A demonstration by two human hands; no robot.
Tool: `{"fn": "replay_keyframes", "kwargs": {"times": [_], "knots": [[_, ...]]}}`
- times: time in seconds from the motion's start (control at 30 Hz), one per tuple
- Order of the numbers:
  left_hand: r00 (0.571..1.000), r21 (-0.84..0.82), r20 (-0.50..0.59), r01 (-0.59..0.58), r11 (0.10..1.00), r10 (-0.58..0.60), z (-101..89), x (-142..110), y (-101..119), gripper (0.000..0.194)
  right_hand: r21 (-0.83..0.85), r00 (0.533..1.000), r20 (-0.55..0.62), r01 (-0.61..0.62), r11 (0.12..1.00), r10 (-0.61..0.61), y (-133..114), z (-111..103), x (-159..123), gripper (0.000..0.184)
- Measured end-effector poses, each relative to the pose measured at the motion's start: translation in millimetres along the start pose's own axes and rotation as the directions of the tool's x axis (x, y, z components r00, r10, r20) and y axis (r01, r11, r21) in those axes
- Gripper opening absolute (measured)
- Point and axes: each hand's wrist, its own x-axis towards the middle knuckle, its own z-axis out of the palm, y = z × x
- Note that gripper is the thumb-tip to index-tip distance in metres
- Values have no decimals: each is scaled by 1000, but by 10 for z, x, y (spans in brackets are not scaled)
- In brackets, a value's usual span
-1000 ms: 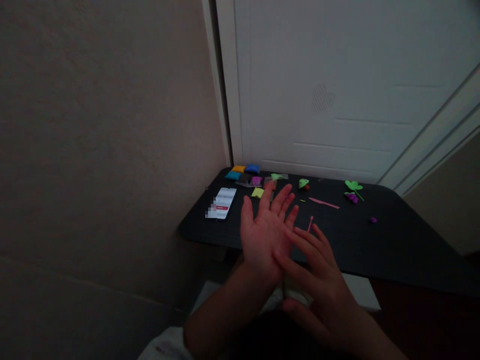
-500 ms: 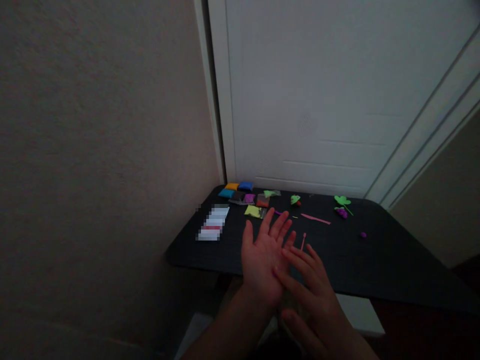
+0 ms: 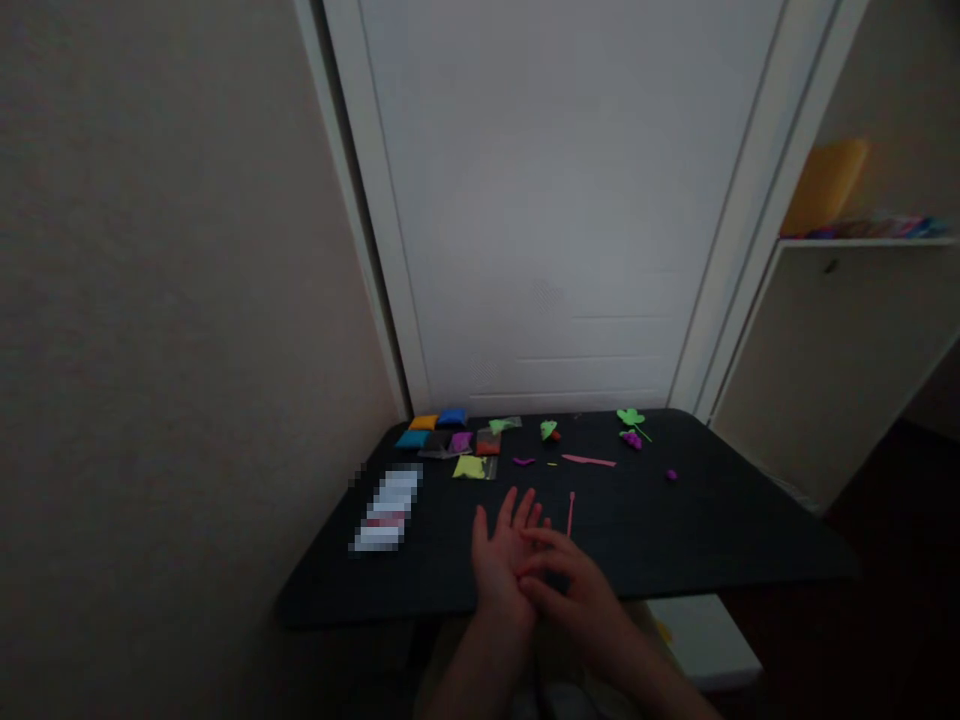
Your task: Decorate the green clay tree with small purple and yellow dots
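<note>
Pink stick (image 3: 571, 513), slender, with a slightly broadened far end, lying directed away from the viewer on the dark desk (image 3: 720, 545), just beyond the right hand (image 3: 576, 588); purple strip (image 3: 523, 461), shallowly bent, lying crosswise farther back; small purple ball (image 3: 671, 475) resting well apart, toward the right.

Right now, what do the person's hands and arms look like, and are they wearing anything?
The left hand and right hand have slim fingers and no gloves. The left forearm and right forearm show no sleeves. It's too dark to tell about small rings or markings.
</note>
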Motion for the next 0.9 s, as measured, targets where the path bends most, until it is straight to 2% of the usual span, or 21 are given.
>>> {"fn": "replay_keyframes", "kwargs": {"times": [0.1, 0.27, 0.6, 0.73, 0.83, 0.9], "knots": [[999, -2, -32, 13, 1000, -13, -68, 67, -6, 53, -21, 999, -43, 18, 1000, -19, 48, 49, 12, 8], [1000, -32, -25, 14, 999, -15, -117, 113, -12, 52, -98, 990, -101, 88, 991, -98, 30, 76, 12, 8], [997, -32, -73, -6, 999, 4, -147, 151, 79, 52, -173, 971, -104, 194, 966, -213, -37, 158, -92, 24], [996, -20, -86, -23, 1000, 21, -146, 185, 72, 55, -189, 960, -136, 219, 957, -247, 41, 144, -62, 24], [995, -3, -98, -8, 1000, 8, -139, 199, 38, 53, -165, 959, -144, 220, 961, -244, 138, 138, -24, 19], [995, 7, -96, 22, 1000, -22, -129, 184, 1, 51, -115, 971, -138, 178, 977, -193, 174, 144, -14, 13]]}}
